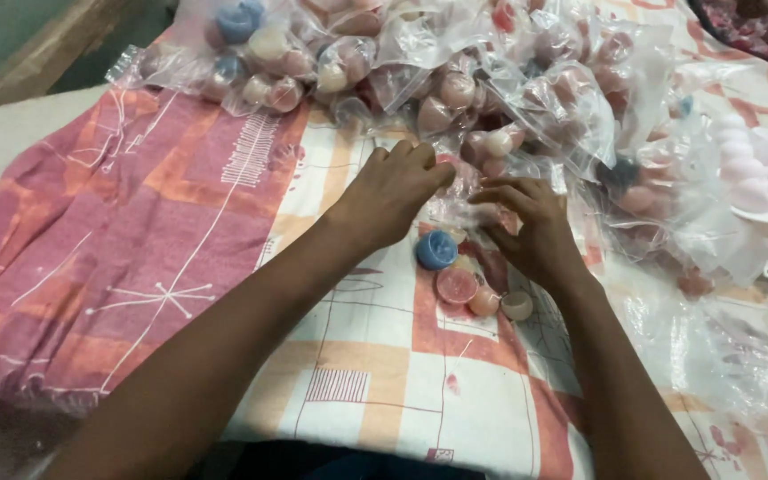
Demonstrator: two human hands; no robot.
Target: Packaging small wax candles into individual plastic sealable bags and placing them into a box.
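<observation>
A small clear plastic bag was pinched between both hands at centre frame. The left hand was curled closed on its edge; the fingers of the right hand were bent around it. A blue sponge and pink sponges lay at six o'clock from the bag, on the patterned cloth.
</observation>
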